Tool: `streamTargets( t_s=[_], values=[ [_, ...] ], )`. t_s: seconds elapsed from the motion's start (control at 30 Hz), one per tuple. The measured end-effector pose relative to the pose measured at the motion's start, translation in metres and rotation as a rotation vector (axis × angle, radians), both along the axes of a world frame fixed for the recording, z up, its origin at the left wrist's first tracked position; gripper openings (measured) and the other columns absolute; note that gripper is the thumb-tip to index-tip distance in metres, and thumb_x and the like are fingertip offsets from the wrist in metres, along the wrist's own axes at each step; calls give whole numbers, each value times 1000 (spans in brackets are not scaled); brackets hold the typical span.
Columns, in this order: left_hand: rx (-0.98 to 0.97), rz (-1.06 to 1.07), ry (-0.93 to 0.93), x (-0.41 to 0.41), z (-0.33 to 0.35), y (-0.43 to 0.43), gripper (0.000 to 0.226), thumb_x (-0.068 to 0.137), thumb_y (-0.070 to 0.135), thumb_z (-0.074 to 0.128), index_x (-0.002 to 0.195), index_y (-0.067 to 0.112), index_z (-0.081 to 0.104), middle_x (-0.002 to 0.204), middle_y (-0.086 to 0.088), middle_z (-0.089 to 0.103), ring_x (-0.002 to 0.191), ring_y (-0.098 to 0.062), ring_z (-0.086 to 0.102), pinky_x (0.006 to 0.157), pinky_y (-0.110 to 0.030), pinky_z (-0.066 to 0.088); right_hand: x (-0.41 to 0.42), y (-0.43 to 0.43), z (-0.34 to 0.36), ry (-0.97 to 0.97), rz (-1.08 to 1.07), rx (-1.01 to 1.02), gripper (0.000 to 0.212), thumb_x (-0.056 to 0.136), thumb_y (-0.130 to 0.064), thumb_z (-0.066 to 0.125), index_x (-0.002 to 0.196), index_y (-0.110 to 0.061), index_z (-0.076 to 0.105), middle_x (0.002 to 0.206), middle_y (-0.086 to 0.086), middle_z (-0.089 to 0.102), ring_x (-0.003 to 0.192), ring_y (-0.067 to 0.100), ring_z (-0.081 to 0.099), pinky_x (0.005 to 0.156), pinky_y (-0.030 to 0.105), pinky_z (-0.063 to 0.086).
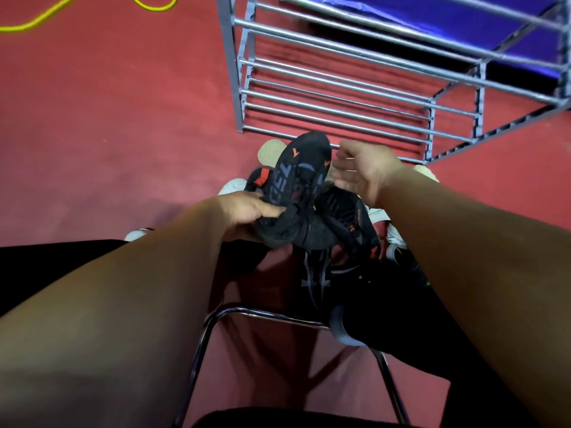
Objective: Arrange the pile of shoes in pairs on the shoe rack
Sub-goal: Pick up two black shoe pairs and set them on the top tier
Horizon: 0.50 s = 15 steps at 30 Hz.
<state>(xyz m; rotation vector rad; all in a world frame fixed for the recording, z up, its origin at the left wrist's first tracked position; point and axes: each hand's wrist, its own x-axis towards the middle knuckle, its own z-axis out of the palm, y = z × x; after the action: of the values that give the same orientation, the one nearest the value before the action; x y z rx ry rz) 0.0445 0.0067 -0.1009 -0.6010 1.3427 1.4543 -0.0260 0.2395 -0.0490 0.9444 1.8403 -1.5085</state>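
One shoe [304, 180] gripped by heel in left hand [244, 211], sole up, over pile [392, 230]; right hand [361, 173] empty, fingers loosely spread, at 3 o'clock. Pairing step, seemingly: needs likely mate [349, 217] at 5 o'clock, then rack [231, 57] at 12.

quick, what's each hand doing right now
Left hand: grips the black shoe, sole facing up.
Right hand: open, holding nothing, just beside that shoe.
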Motion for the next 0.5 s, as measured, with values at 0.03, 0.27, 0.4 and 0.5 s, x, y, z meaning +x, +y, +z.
streamTargets(
  t_s=[0.03, 0.27, 0.4, 0.5],
  values=[
    [-32, 3, -24, 1, -3, 1, 31, 88, 20, 78, 118, 15, 74, 113, -12, 77, 104, -29, 74, 93, -48, 58, 4, 9, -6, -17, -8, 31, 24, 102, -38, 60, 99, -15, 67, 117, 4, 73, 93, 21, 71, 73, 33, 58],
    [-257, -160, -69, 5, -20, 12, 33, 88, 28, 79, 118, 15, 72, 108, -8, 78, 98, -28, 74, 72, -40, 62, 60, 95, -47, -178, -42, 197, 20, 101, -26, 59, 108, -10, 68, 94, 9, 66, 72, 21, 60, 74, 34, 54],
    [-291, -205, -82, 3, -20, 23, 25, 91, 25, 75, 113, 15, 70, 89, -3, 78, 73, -20, 75, 53, -31, 58, 89, 115, -62, -288, 36, 286, 42, 99, -19, 61, 134, 4, 61, 114, 28, 69, 107, 43, 69, 104, 53, 53],
    [-297, -222, -121, 4, -17, 31, 22, 96, 24, 69, 113, 10, 69, 73, -4, 77, 57, -20, 74, 45, -28, 56, 101, 119, -73, -295, 169, 318, 14, 96, -14, 61, 101, -5, 70, 92, 17, 68, 108, 43, 69, 85, 41, 56]
  ],
)
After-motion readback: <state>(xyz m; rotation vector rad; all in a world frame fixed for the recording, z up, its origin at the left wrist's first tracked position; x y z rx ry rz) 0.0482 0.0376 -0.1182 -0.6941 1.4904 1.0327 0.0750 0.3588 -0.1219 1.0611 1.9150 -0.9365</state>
